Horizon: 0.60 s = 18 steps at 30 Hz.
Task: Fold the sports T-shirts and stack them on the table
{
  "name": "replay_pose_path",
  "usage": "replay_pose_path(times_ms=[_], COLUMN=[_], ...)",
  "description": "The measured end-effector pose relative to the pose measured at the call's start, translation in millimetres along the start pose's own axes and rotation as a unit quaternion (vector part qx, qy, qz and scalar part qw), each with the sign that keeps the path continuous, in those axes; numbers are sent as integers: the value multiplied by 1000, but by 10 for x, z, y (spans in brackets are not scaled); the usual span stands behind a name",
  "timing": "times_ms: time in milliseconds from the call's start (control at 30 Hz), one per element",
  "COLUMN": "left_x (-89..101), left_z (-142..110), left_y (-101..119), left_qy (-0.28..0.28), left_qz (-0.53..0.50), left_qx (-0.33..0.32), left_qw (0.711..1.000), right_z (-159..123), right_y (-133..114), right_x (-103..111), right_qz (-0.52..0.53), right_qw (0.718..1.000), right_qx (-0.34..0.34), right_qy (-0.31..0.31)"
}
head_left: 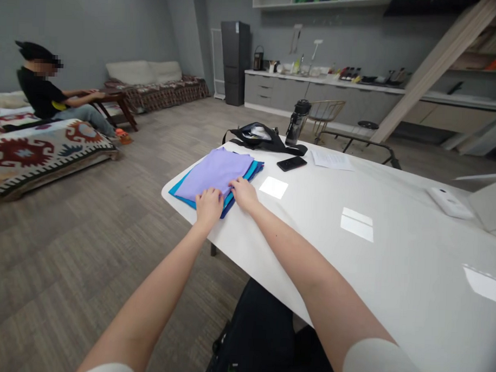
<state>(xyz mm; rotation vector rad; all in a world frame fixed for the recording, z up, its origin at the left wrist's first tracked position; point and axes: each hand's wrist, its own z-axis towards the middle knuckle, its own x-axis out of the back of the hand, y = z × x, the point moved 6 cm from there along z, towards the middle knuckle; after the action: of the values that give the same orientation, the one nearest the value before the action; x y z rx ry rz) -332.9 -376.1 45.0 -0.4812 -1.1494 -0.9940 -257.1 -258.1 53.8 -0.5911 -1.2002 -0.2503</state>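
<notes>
A folded lavender cloth (216, 171) lies flat on top of a stack, at the left end of the white table. Blue and teal cloths (253, 169) stick out from under it on the right and at the left corner. My left hand (210, 205) is at the near edge of the lavender cloth, its fingers curled over the fabric. Beside it, my right hand (243, 193) pinches the right edge of the same cloth. The two hands are a short way apart, and the fingertips are partly hidden by the hands.
Behind the stack lie a black bag (258, 136), a dark bottle (298, 122), a phone (291, 163) and a paper sheet (332, 159). A white device (450, 202) sits at the right of the table (311, 237). A person (42, 92) sits on a bed at far left.
</notes>
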Motion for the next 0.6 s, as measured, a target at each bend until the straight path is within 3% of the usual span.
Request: replay_pose_path(times_ms=[133, 300, 433, 600], left_x=[98, 240, 306, 290], left_z=[-18, -86, -232, -654], left_y=[90, 518, 1216, 2395], left_qy=[28, 58, 64, 34], left_qz=[-45, -103, -146, -227], left_qx=[-24, -93, -170, -272], left_qw=[998, 989, 973, 935], right_z=[-10, -436, -1111, -2258], right_y=[17, 306, 757, 1417], right_x=[15, 398, 843, 1386], right_qz=[-19, 21, 68, 109], right_qw=[1000, 996, 986, 964], right_qx=[7, 0, -24, -82], right_qy=[17, 92, 150, 228])
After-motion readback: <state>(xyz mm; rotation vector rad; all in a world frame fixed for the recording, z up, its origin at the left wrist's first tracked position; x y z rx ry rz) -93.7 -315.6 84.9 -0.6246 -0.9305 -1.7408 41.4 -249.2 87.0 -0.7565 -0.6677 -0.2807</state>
